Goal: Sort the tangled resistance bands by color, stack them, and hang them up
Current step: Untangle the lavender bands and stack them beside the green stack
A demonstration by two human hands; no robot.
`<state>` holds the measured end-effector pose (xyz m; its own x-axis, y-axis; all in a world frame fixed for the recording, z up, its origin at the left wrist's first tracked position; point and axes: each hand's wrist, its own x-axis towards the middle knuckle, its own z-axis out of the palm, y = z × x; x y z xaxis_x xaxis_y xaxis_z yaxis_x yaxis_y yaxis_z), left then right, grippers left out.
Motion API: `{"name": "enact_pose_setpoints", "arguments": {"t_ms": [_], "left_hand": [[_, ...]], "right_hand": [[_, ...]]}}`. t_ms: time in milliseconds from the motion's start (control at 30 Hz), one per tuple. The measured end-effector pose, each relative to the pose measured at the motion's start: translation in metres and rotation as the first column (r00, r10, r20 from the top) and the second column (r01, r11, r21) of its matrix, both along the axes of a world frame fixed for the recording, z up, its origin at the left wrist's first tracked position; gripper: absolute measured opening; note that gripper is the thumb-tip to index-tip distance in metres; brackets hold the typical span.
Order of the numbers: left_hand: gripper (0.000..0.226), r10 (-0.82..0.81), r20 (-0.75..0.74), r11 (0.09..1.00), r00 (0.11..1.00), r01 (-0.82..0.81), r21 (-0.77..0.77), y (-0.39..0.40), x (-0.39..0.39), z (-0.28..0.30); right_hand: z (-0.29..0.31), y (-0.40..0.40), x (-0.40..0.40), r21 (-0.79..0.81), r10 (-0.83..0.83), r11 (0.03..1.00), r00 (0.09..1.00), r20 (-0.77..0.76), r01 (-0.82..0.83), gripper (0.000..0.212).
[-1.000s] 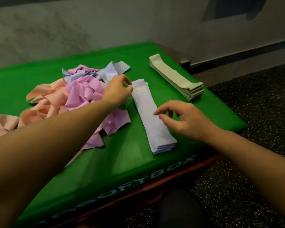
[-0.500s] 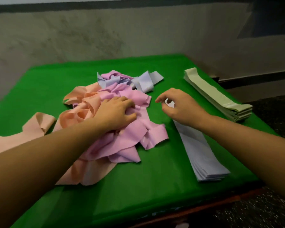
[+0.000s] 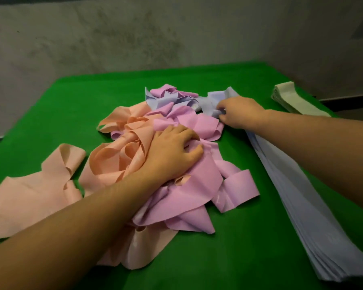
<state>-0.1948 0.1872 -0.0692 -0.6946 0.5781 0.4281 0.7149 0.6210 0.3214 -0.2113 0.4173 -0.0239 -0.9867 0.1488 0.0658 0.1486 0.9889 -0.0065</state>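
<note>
Pressing with left hand [image 3: 172, 151], fingers spread flat, on the tangled pile of pink bands [image 3: 199, 181]; pinching with right hand [image 3: 237, 111] a lavender band [image 3: 216, 101], beyond the left fingertips.

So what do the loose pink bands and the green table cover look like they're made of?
Pink bands: thin, soft latex-like rubber, I think; they fold and curl limply and carry a faint sheen along the creases. Green table cover: looks like matte woven or non-woven fabric, flat, with no glare. Neither is certain from this view.
</note>
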Motion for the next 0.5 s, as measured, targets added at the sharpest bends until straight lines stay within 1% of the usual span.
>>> {"name": "enact_pose_setpoints", "arguments": {"t_ms": [33, 133, 200, 233, 300, 400, 467, 500], "left_hand": [[0.037, -0.002, 0.002, 1.000, 1.000, 0.002, -0.004, 0.000, 0.000, 0.000], [0.038, 0.001, 0.011, 1.000, 1.000, 0.000, -0.018, 0.000, 0.000, 0.001], [0.036, 0.005, 0.006, 1.000, 1.000, -0.005, -0.022, 0.000, 0.001, 0.002], [0.035, 0.007, -0.003, 1.000, 1.000, -0.007, -0.025, 0.000, 0.002, 0.001], [0.032, 0.009, -0.024, 0.999, 1.000, -0.010, -0.048, 0.000, 0.004, 0.002], [0.031, -0.001, -0.044, 0.992, 0.999, -0.005, -0.123, 0.000, 0.007, 0.008], [0.032, -0.008, -0.027, 0.981, 1.000, 0.002, -0.193, 0.002, 0.007, 0.016], [0.032, -0.010, -0.001, 0.975, 1.000, 0.010, -0.224, 0.003, 0.007, 0.021]], "right_hand": [[-0.001, 0.001, -0.002, -0.014, -0.010, 1.000, 1.000, -0.028, 0.009, 0.014], [-0.002, 0.000, 0.003, -0.104, 0.022, 0.994, 0.989, -0.148, -0.038, 0.014], [0.000, -0.004, 0.014, -0.206, 0.072, 0.971, 0.971, -0.230, -0.121, 0.010], [0.001, -0.006, 0.021, -0.271, 0.084, 0.949, 0.960, -0.269, -0.159, 0.013], [0.010, -0.011, 0.037, -0.424, 0.059, 0.881, 0.939, -0.338, -0.209, 0.018], [0.026, -0.016, 0.056, -0.580, -0.012, 0.770, 0.902, -0.432, -0.267, 0.019], [0.041, -0.023, 0.069, -0.679, -0.067, 0.658, 0.872, -0.484, -0.326, 0.020], [0.048, -0.027, 0.075, -0.732, -0.097, 0.591, 0.872, -0.480, -0.338, 0.020]]}}
